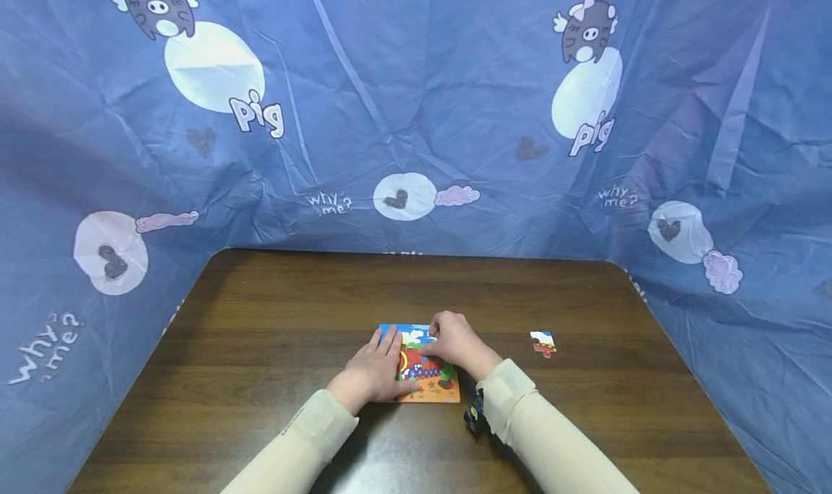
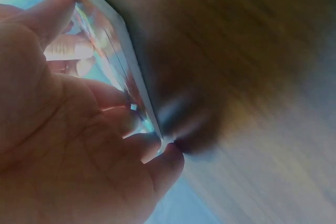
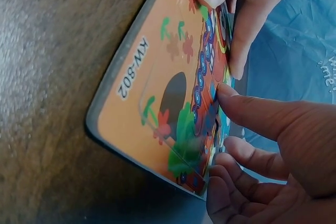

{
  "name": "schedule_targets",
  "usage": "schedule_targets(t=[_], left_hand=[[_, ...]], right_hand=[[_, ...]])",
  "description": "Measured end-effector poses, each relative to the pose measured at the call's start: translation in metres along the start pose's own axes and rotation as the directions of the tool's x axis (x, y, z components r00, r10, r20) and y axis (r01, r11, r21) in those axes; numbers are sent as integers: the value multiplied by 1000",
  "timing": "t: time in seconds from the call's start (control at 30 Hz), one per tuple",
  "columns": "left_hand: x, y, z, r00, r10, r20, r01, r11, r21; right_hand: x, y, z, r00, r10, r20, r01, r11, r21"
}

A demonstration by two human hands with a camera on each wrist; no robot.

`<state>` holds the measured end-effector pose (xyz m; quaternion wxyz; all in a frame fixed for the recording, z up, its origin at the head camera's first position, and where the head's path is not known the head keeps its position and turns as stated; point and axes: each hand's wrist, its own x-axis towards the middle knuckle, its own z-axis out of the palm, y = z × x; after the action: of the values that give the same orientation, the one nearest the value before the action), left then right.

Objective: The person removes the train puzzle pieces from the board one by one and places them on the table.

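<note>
A colourful jigsaw puzzle [image 1: 432,389] lies in its tray on the table, with an orange lower border. My left hand [image 1: 375,370] rests on its left side, fingers stretched over the picture and thumb near the lower border. In the left wrist view, the fingers of the left hand [image 2: 68,124] lie along the tray's edge. My right hand [image 1: 460,346] is at the upper right, thumb and curled fingers on a puzzle piece that they mostly hide. The right wrist view shows that thumb [image 3: 247,106] touching the picture. A loose puzzle piece [image 1: 543,344] lies apart to the right.
The brown wooden table [image 1: 292,306] has rounded far corners. A blue cloth [image 1: 416,104] with printed pigs and words hangs behind and at both sides. A small black object [image 1: 475,413] shows beneath the right wrist.
</note>
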<state>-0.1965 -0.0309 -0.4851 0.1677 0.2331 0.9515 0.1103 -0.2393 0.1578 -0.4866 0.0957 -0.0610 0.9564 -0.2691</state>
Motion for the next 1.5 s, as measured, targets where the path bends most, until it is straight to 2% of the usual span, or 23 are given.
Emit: schedule_targets(t=[0.2, 0.43, 0.6, 0.8, 1.07, 1.23, 1.37, 1.5], left_hand=[[0, 1, -1, 1000, -2, 0, 2, 1000, -9], [0, 0, 1, 1000, -4, 7, 4, 1000, -2], [2, -2, 2, 1000, -6, 3, 6, 1000, 1], [2, -2, 4, 1000, -5, 1, 5, 1000, 0], [2, -4, 6, 999, 17, -28, -17, 1000, 22], [1, -3, 5, 999, 14, -29, -14, 1000, 24], [0, -2, 4, 1000, 10, -22, -9, 1000, 15], [1, -2, 4, 1000, 15, -25, -15, 1000, 19]], right_hand=[[-1, 0, -1, 1000, 21, -3, -21, 999, 31], [0, -1, 1, 1000, 3, -29, -1, 999, 52], [-1, -4, 1, 999, 35, -36, -32, 996, 82], [-1, -5, 1, 998, 62, -14, -61, 996, 62], [0, -5, 1, 999, 41, -2, -40, 999, 21], [0, -5, 1, 1000, 29, 4, -29, 999, 34], [-1, -4, 1, 999, 48, 20, -50, 996, 77], [0, -4, 1, 998, 70, -2, -70, 995, 74]])
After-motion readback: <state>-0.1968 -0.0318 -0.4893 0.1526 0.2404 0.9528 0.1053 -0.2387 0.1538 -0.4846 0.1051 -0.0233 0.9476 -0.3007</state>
